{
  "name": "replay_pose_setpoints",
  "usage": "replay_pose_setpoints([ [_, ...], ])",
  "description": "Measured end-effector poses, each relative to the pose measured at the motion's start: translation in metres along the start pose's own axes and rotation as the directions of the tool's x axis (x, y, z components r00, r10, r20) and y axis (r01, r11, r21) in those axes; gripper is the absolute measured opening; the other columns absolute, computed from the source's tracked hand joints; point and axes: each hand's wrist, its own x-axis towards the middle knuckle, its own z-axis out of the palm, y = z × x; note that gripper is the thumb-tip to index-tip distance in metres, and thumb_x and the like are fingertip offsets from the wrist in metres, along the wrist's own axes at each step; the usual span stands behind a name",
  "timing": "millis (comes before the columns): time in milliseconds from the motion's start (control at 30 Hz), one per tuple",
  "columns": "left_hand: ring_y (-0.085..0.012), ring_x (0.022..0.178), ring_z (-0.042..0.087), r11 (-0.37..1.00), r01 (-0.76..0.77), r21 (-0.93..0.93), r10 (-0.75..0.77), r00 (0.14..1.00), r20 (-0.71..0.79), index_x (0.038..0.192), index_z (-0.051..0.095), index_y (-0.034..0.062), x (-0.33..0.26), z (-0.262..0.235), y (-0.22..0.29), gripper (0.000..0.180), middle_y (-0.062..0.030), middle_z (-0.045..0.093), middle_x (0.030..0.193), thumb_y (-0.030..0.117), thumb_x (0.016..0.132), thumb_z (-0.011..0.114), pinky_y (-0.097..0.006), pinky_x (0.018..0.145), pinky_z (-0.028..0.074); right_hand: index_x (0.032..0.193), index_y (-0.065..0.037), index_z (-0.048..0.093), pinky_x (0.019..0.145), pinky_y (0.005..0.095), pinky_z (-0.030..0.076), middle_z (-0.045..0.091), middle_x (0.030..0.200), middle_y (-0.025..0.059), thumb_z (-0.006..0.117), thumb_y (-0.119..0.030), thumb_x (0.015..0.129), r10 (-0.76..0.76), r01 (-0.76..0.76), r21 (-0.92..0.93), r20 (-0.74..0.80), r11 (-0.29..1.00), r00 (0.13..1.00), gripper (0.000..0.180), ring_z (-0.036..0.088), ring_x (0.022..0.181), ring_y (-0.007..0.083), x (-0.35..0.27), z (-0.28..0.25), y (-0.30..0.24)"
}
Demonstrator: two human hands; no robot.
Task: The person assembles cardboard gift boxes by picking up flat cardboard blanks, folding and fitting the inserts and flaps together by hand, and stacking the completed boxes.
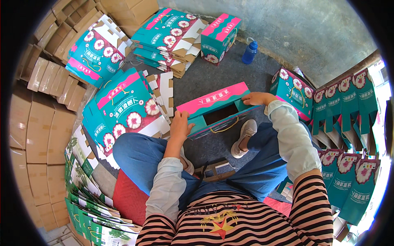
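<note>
A teal and pink gift carton point(215, 96) stands before my knees, its top partly open over a dark inside. A yellow cord handle hangs on its near side. My left hand point(179, 126) is closed on the carton's left end, fingers over the edge and thumb on the teal flap. At the right end, my right hand point(257, 98) grips the edge where the pink panel meets the teal side flap. The carton's underside is hidden from view.
Flat printed cartons point(123, 106) lie piled at the left, with another stack point(164, 33) behind. A finished box point(219, 39) and a blue bottle point(250, 52) stand near the wall. Upright cartons point(342, 102) line the right side. Brown boxes point(39, 135) are stacked far left.
</note>
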Motion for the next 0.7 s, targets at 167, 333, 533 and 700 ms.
replay_pose_setpoints([
  [167,-0.0328,0.087,0.054,1.000,-0.010,0.008,0.011,1.000,-0.016,0.095,0.048,0.0075,-0.001,-0.001,0.003,0.042,-0.0142,0.045,0.096,0.013,0.063,0.075,-0.039,0.071,0.046,0.127,-0.012,0.046,0.101,0.0387,0.028,0.045,0.129,0.0151,0.044,-0.037,0.086,0.015,-0.015,0.012,0.027,1.000,1.000,0.048,0.040,0.120,0.0323,-0.005,-0.003,-0.006],
  [333,-0.0335,0.086,0.053,1.000,-0.019,-0.003,0.019,0.999,-0.031,0.097,0.047,0.0086,-0.002,0.002,-0.001,0.041,-0.0129,0.044,0.095,0.014,0.066,0.073,-0.040,0.068,0.045,0.128,-0.011,0.045,0.101,0.0389,0.028,0.044,0.130,0.0150,0.043,-0.038,0.086,0.081,-0.081,-0.019,0.013,0.997,0.997,0.050,0.040,0.120,0.0319,-0.006,-0.001,-0.010],
  [533,-0.0322,0.087,0.053,1.000,0.022,-0.016,-0.023,0.995,-0.101,0.097,0.048,0.0081,-0.007,0.006,-0.002,0.041,-0.0125,0.045,0.096,0.015,0.065,0.074,-0.039,0.069,0.045,0.128,-0.007,0.044,0.101,0.0391,0.028,0.043,0.131,0.0153,0.046,-0.052,0.082,0.011,-0.039,0.174,0.155,0.984,0.988,0.064,0.039,0.121,0.0306,-0.013,-0.017,-0.013],
  [700,-0.0336,0.090,0.053,0.995,0.100,-0.026,-0.103,0.983,-0.154,0.101,0.046,0.0060,-0.010,0.004,-0.001,0.046,-0.0139,0.046,0.097,0.017,0.066,0.074,-0.039,0.071,0.045,0.128,-0.002,0.043,0.102,0.0396,0.026,0.041,0.131,0.0181,0.053,-0.067,0.070,-0.086,0.067,0.114,0.164,0.991,0.983,0.087,0.037,0.123,0.0314,-0.026,-0.019,-0.018],
])
